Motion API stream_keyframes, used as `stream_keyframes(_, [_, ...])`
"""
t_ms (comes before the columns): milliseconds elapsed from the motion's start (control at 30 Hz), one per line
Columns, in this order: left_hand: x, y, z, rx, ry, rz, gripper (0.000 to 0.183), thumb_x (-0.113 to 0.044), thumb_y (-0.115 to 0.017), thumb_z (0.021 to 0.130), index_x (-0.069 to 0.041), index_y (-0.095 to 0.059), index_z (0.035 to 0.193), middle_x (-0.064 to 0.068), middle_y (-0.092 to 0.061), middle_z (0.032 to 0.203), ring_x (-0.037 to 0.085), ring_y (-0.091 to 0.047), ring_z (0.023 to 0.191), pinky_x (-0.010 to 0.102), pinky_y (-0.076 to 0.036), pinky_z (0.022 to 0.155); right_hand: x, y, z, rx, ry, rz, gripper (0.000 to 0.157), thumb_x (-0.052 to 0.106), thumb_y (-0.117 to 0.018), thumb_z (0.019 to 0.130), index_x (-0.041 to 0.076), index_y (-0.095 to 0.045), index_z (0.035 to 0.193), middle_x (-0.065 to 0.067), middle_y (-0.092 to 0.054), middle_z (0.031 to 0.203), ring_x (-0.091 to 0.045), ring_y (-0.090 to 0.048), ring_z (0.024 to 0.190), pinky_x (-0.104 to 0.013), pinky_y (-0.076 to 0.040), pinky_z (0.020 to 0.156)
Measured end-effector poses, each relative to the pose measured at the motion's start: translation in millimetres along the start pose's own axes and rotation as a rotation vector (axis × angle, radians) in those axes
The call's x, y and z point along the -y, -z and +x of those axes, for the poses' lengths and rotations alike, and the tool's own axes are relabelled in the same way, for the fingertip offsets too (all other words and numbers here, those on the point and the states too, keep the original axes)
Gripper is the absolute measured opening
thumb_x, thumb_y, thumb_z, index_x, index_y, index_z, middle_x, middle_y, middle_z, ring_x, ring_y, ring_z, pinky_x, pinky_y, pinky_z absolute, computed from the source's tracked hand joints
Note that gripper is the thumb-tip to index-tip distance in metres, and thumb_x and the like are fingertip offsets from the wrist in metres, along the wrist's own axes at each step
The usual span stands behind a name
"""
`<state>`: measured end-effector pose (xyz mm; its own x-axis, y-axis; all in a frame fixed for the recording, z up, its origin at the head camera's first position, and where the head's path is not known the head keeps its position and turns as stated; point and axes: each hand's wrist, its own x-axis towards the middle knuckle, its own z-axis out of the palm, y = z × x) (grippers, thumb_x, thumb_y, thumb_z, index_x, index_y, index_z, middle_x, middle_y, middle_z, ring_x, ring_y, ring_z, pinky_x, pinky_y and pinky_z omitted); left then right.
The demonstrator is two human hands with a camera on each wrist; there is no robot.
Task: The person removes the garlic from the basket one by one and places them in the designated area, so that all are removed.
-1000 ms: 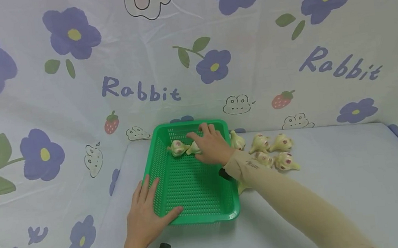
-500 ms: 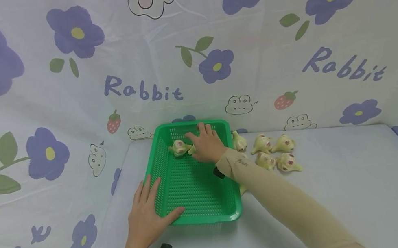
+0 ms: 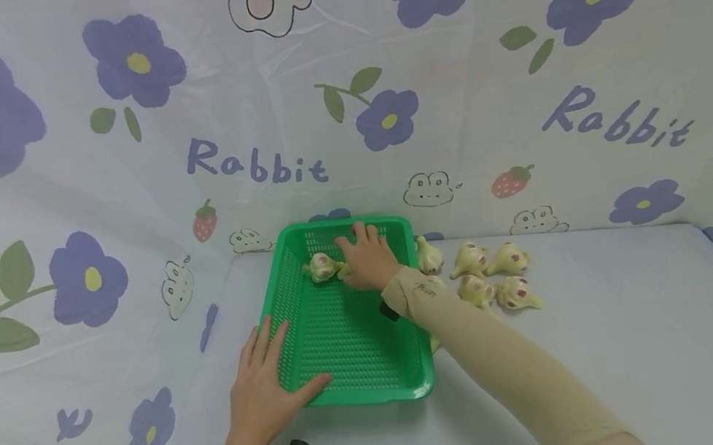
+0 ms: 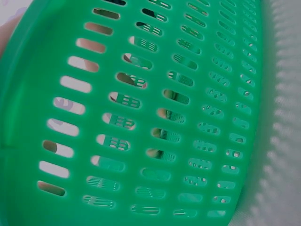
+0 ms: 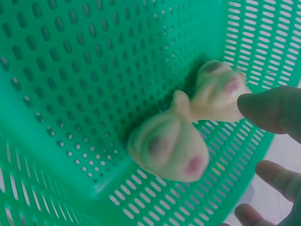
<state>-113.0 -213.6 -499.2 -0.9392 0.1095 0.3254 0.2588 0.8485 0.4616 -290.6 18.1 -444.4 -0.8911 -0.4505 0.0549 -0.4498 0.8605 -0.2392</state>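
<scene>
The green plastic basket (image 3: 376, 398) stands on the table, with two pale garlic bulbs near its back wall. My left hand (image 3: 260, 395) rests on its front left corner, fingers straight over the left rim and thumb across the front rim. My right hand (image 3: 370, 261) reaches in above the bulbs, partly hiding one garlic bulb (image 3: 323, 267)'s neighbour. In the right wrist view the thumb (image 5: 263, 108) overlaps the farther bulb (image 5: 218, 89); contact cannot be told. The nearer bulb (image 5: 169, 146) lies beside it. Nothing shows between thumb and fingers. The left wrist view holds mostly the slotted basket wall (image 4: 113, 141).
Several more garlic bulbs (image 3: 468, 259) lie on the white tabletop (image 3: 617, 310) right of the basket, some partly hidden by my right sleeve (image 3: 498, 368). A flower-printed cloth (image 3: 342, 92) rises behind the table.
My right hand has shifted slightly left and downward inside the basket, covering more of the right-hand bulb. My left hand stays on the rim.
</scene>
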Motion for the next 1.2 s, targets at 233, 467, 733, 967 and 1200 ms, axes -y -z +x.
stream_keyframes(233, [-0.2, 0.3, -0.3, -0.004, 0.004, -0.012, 0.108, -0.068, -0.081, 0.077, -0.014, -0.04, 0.161, 0.014, -0.027, 0.172, 0.041, -0.025, 0.157, 0.071, -0.045, 0.106, -4, -17.5, 14, 0.033, -0.051, 0.02, 0.065, 0.024, -0.072, 0.099, 0.012, -0.044, 0.156, -0.026, -0.029, 0.159, -0.044, -0.032, 0.143, -0.057, -0.043, 0.107])
stream_keyframes(467, [0.2, -0.5, -1.1, -0.007, 0.004, -0.006, 0.108, -0.069, -0.08, 0.077, -0.013, -0.042, 0.161, 0.015, -0.028, 0.171, 0.042, -0.026, 0.157, 0.072, -0.045, 0.106, -5, -27.0, 20, 0.059, -0.082, 0.004, 0.066, 0.022, -0.074, 0.097, 0.012, -0.046, 0.155, -0.026, -0.031, 0.157, -0.045, -0.033, 0.143, -0.058, -0.044, 0.11])
stream_keyframes(733, [-0.9, -0.3, -1.0, -0.023, -0.004, -0.006, 0.107, -0.067, -0.081, 0.076, -0.012, -0.043, 0.16, 0.015, -0.03, 0.171, 0.042, -0.027, 0.156, 0.072, -0.045, 0.106, -6, -32.9, 22, 0.115, -0.108, -0.002, 0.068, 0.024, -0.075, 0.096, 0.013, -0.045, 0.156, -0.025, -0.031, 0.159, -0.045, -0.033, 0.145, -0.058, -0.046, 0.11])
stream_keyframes(967, [-0.4, -2.0, -1.6, -0.025, -0.004, 0.0, 0.108, -0.069, -0.081, 0.076, -0.013, -0.043, 0.16, 0.014, -0.03, 0.171, 0.042, -0.027, 0.156, 0.071, -0.046, 0.105, -10, -47.2, 29, 0.142, -0.126, 0.002, 0.065, 0.021, -0.074, 0.096, 0.014, -0.047, 0.155, -0.023, -0.032, 0.157, -0.04, -0.034, 0.139, -0.056, -0.046, 0.107])
stream_keyframes(1200, [-0.1, -1.3, -0.3, -0.046, -0.021, 0.002, 0.107, -0.067, -0.082, 0.075, -0.011, -0.045, 0.159, 0.016, -0.032, 0.17, 0.043, -0.029, 0.155, 0.071, -0.046, 0.105, -6, -47.3, 29, 0.167, -0.146, -0.005, 0.061, 0.018, -0.072, 0.096, 0.011, -0.048, 0.152, -0.025, -0.028, 0.159, -0.04, -0.034, 0.139, -0.052, -0.052, 0.098])
